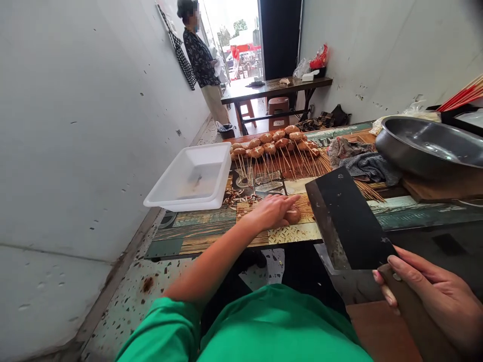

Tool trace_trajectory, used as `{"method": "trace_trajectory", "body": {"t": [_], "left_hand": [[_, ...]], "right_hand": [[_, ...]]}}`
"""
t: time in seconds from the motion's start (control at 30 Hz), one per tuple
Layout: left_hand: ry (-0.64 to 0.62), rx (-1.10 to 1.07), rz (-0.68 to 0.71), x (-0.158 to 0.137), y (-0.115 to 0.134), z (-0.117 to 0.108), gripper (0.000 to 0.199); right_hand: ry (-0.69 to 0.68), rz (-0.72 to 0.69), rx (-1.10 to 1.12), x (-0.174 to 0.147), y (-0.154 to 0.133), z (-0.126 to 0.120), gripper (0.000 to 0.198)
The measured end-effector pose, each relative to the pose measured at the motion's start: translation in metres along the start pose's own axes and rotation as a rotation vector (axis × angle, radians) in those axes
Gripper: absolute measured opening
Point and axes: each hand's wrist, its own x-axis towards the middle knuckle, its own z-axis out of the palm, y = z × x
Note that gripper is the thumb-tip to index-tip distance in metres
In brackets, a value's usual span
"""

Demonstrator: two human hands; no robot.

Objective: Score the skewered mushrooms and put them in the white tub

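Note:
A brown mushroom cap (293,216) lies near the front edge of the wood-patterned table (211,221). My left hand (271,211) rests on it, fingers curled over its top and side. Off to the right, my right hand (433,291) grips the brown handle of a broad dark cleaver (350,221). The blade is raised and apart from the mushroom. Behind my left hand sit skewered mushrooms (269,147), several with pale crosses cut into their caps, their sticks pointing toward me. Thin brown and white trimmings (239,197) are scattered beside my left hand.
A white plastic tub (160,193) stands at the left, overhanging the table. A large metal bowl (388,146) sits on a wooden board at the right, beside grey cloths (372,166) and loose skewers. Farther back, a person (202,60) stands by another table (271,89).

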Motion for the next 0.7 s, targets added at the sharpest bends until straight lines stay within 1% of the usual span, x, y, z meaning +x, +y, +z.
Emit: {"method": "trace_trajectory", "body": {"t": [0.07,0.13,0.2,0.27,0.4,0.53,0.7], "left_hand": [[0.136,-0.039,-0.062,-0.013,0.001,0.016,0.075],[0.265,-0.082,-0.099,-0.026,0.001,0.032,0.058],[0.361,-0.114,-0.121,-0.034,0.002,0.046,0.042],[0.425,-0.134,-0.139,-0.037,0.001,0.058,0.035],[0.490,-0.160,-0.129,-0.035,-0.002,0.071,0.036],[0.520,-0.168,-0.108,-0.035,-0.003,0.073,0.035],[0.537,-0.165,-0.093,-0.037,-0.002,0.074,0.033]], "right_hand": [[-0.047,0.081,0.096,-0.004,-0.007,0.004,0.047],[-0.094,0.116,0.099,-0.006,-0.011,0.007,0.047],[-0.140,0.132,0.081,-0.006,-0.011,0.009,0.049],[-0.161,0.156,0.084,-0.006,-0.010,0.010,0.050],[-0.149,0.190,0.096,-0.006,-0.007,0.009,0.050],[-0.138,0.226,0.111,-0.007,-0.003,0.007,0.047],[-0.161,0.254,0.149,-0.005,-0.001,0.006,0.043]]}}
